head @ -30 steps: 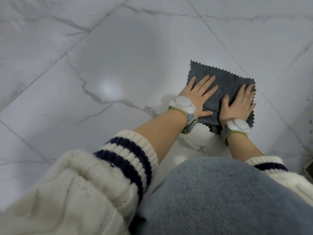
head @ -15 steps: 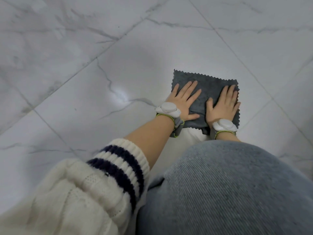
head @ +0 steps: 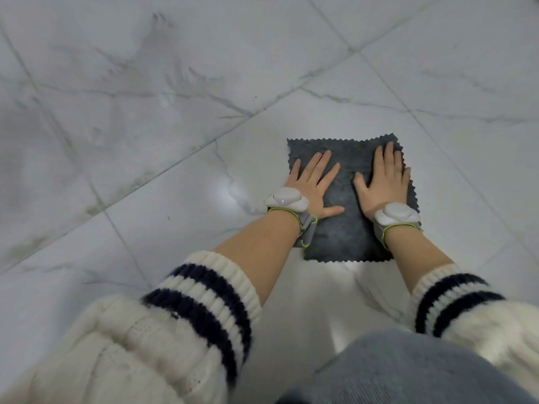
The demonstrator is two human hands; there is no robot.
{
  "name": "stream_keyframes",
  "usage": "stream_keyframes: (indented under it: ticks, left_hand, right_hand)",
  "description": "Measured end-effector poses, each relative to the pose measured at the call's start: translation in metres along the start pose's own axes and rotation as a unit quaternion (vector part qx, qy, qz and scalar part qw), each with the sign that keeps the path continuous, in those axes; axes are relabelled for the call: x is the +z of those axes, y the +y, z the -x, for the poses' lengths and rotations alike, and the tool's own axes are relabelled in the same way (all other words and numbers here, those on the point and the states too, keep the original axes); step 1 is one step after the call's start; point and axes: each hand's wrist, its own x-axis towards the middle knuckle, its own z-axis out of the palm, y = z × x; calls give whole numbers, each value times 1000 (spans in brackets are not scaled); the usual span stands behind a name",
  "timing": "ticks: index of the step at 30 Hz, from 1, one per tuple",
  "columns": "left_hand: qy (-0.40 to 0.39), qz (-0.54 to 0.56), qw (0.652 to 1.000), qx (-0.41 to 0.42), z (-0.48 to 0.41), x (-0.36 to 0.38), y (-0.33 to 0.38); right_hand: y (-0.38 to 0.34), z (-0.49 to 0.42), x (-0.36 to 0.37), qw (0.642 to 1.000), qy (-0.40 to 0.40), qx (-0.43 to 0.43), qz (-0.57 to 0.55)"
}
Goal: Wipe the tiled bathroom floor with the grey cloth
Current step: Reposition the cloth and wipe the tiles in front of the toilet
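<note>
Both hands lie flat with fingers straight: left hand (head: 313,182) and right hand (head: 383,179) press side by side on the grey cloth (head: 344,228), which lies spread on the white marble-veined tiled floor (head: 175,112) beyond the knees.

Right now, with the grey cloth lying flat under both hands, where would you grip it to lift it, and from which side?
Probably pinch the near zigzag edge of the grey cloth, coming from the person's side: it lies bare between the wrists, while the left hand and right hand press flat on the rest.
</note>
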Motion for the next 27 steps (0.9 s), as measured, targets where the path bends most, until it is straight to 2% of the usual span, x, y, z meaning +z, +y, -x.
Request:
stream_keyframes:
  ticks: [8,13,27]
  left_hand:
    - [28,0,999,-36,-50,-19,-31]
    - [43,4,998,-42,-69,-30,-51]
    - [67,47,989,-124,-50,-40,-142]
  right_hand:
    - [-16,-71,-5,999,10,-34,13]
    - [-33,-99,-5,999,21,-27,9]
    - [-134,-133,10,997,8,-79,23]
